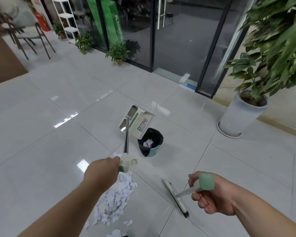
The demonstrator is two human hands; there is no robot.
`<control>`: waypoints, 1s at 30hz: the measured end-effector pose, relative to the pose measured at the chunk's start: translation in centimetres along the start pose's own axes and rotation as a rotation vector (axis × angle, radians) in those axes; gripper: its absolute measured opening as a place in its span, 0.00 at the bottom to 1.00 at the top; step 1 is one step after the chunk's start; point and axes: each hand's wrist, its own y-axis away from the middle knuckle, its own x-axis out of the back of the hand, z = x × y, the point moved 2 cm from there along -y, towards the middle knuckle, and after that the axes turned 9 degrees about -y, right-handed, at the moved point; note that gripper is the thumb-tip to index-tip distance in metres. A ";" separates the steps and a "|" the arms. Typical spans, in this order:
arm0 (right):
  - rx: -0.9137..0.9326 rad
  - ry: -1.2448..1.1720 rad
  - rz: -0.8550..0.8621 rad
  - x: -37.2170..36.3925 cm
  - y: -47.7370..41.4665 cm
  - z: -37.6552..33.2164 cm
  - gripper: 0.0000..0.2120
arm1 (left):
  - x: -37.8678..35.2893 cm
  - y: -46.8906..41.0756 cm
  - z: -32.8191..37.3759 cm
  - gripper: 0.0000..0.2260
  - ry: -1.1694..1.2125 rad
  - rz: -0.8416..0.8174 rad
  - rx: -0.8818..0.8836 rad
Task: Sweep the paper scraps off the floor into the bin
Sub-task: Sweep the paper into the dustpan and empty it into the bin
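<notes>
Nearest, a loose pile of scraps [115, 201] lies on the floor [41, 142] under the person's left forearm, with a few strays at the bottom edge. Right hand [210, 194] is closed around the broom [177, 196] handle's green end, and the brush head rests on the tile just right of the pile, not touching it. Left hand [103, 171] is wrapped round the dustpan [136, 121] pole, pan lifted and tipped, its lower corner over the rim of the bin [150, 142]. Bin has a black liner with some scraps already inside. Step looks like dumping a load; task is partly done since most of the paper is still on the floor. Next move likely calls for lowering the pan flat beside the pile and brushing scraps leftward into it. Beyond: big potted plant [256, 93], glass doors [178, 40].
</notes>
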 end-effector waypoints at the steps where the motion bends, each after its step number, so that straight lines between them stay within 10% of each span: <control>1: -0.011 0.014 -0.025 -0.3 -0.1 0.0 0.14 | 0.3 0.9 -0.6 0.04 0.029 0.006 0.052; 9: -0.062 0.134 -0.132 -3.7 -3.3 0.7 0.11 | -0.4 10.2 -3.7 0.08 0.296 0.040 0.502; 25: 0.026 0.284 -0.091 -11.3 -10.3 1.4 0.37 | -10.4 29.5 -6.0 0.09 0.695 -0.221 1.209; 30: -0.017 0.351 -0.048 -13.7 -12.1 3.0 0.11 | -13.8 33.9 -6.7 0.09 0.695 -0.333 1.245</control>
